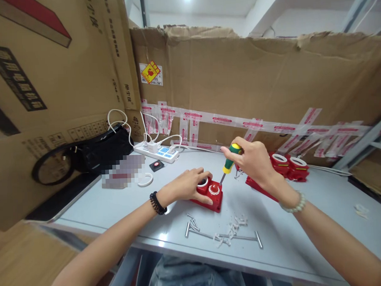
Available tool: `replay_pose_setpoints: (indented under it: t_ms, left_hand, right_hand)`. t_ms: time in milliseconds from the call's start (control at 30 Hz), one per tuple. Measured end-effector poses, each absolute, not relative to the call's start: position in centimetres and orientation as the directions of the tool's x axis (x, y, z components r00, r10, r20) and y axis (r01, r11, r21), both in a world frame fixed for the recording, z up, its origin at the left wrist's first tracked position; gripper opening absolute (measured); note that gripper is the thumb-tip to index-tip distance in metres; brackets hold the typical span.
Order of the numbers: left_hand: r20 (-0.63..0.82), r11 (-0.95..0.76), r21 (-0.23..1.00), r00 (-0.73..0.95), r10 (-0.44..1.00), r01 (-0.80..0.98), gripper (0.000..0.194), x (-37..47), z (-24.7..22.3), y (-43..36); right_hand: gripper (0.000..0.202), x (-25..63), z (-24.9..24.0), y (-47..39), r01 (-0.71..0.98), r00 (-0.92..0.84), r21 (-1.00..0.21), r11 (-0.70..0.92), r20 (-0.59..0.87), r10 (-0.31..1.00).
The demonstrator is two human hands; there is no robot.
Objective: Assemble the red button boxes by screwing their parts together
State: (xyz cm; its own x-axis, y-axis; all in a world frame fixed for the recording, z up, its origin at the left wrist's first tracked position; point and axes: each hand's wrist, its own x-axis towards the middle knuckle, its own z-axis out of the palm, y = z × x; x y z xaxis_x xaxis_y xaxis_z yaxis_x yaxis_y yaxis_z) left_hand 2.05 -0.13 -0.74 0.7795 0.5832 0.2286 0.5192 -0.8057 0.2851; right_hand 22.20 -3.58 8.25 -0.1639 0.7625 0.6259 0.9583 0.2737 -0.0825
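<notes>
My left hand (192,184) is closed around a red block (215,204) with white rings on its top, pressing it against the table. Part of the block is hidden beneath my fingers. In my right hand (255,161) is a screwdriver (230,160) with a green and yellow handle, held tilted. Its tip meets the far right corner of the block, at what looks like a small screw. In front of the block lie several silver screws (193,223), metal T-shaped rods (201,233) and small translucent white pieces (233,230).
More red blocks with white rings (298,161) stand at the right, behind my right wrist. A white power strip (158,151) with cables, a black bag (100,150) and a white ring (145,179) are at the left. Cardboard walls (238,78) border the table.
</notes>
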Motion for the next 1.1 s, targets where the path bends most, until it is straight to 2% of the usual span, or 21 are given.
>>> replay_pose_setpoints:
  t_ms: [67,133,200,267,333,367,433,533,600,633,667,733,800,867,933,1000,1100]
  left_hand:
    - [0.227,-0.804,0.287,0.778,0.585,0.521,0.06,2.1,-0.7,-0.2]
    - [0.226,-0.802,0.286,0.776,0.588,0.524,0.061,2.0,-0.7,-0.2]
    - [0.224,-0.801,0.284,0.776,0.589,0.526,0.061,2.0,-0.7,-0.2]
    - [0.225,-0.802,0.282,0.776,0.589,0.526,0.061,2.0,-0.7,-0.3]
    - [0.226,-0.803,0.281,0.777,0.587,0.525,0.061,2.1,-0.6,-0.3]
    - [0.226,-0.803,0.28,0.777,0.587,0.526,0.061,2.1,-0.6,-0.3]
    - [0.225,-0.803,0.275,0.777,0.588,0.528,0.062,2.1,-0.6,-0.3]
    - [0.225,-0.804,0.273,0.777,0.588,0.529,0.062,2.1,-0.5,-0.3]
    - [0.223,-0.803,0.275,0.778,0.588,0.528,0.062,2.2,-0.5,-0.3]
    - [0.222,-0.803,0.274,0.778,0.588,0.529,0.062,2.2,-0.5,-0.3]
    - [0.223,-0.804,0.273,0.778,0.588,0.529,0.062,2.2,-0.6,-0.3]
    - [0.227,-0.804,0.268,0.777,0.587,0.53,0.063,2.1,-0.6,-0.3]
    - [0.229,-0.805,0.263,0.776,0.588,0.532,0.063,2.1,-0.7,-0.3]
    - [0.227,-0.804,0.264,0.776,0.589,0.533,0.064,2.1,-0.7,-0.3]
    - [0.223,-0.803,0.267,0.776,0.59,0.533,0.064,2.1,-0.7,-0.3]
    - [0.222,-0.802,0.265,0.775,0.592,0.536,0.064,2.1,-0.7,-0.2]
    - [0.229,-0.803,0.266,0.774,0.59,0.534,0.063,2.2,-0.7,-0.3]
  right_hand:
    - [0.049,21.9,7.9,-3.4,0.993,-0.108,0.043,0.107,0.673,0.732]
    - [0.047,21.9,8.3,-4.0,0.988,-0.153,0.067,0.142,0.609,0.778]
    - [0.039,22.3,9.1,-4.8,0.945,-0.273,-0.029,0.327,0.483,0.832]
    - [0.038,22.9,10.0,-5.6,0.845,-0.423,-0.189,0.5,0.334,0.842]
    - [0.037,23.2,10.5,-5.7,0.759,-0.514,-0.313,0.571,0.25,0.82]
    - [0.034,23.1,10.4,-5.6,0.748,-0.514,-0.331,0.575,0.258,0.818]
    - [0.033,22.6,9.7,-5.0,0.818,-0.399,-0.262,0.513,0.385,0.832]
    - [0.041,21.5,8.2,-4.1,0.974,-0.14,-0.05,0.22,0.631,0.763]
    - [0.044,21.0,7.8,-4.0,0.991,-0.121,0.042,0.124,0.655,0.746]
    - [0.043,20.9,7.9,-4.3,0.989,-0.142,0.053,0.14,0.626,0.767]
    - [0.04,21.0,8.2,-4.6,0.98,-0.18,0.033,0.198,0.573,0.799]
    - [0.033,21.5,9.1,-5.4,0.922,-0.301,-0.096,0.375,0.434,0.849]
    - [0.033,22.2,10.1,-6.1,0.812,-0.442,-0.261,0.522,0.31,0.842]
    - [0.034,22.7,10.5,-6.3,0.726,-0.521,-0.365,0.583,0.261,0.813]
    - [0.03,22.6,10.1,-6.0,0.713,-0.497,-0.384,0.586,0.312,0.81]
    - [0.027,22.1,9.1,-5.3,0.772,-0.367,-0.339,0.537,0.451,0.813]
    - [0.031,21.2,7.5,-4.2,0.921,-0.123,-0.204,0.332,0.657,0.744]
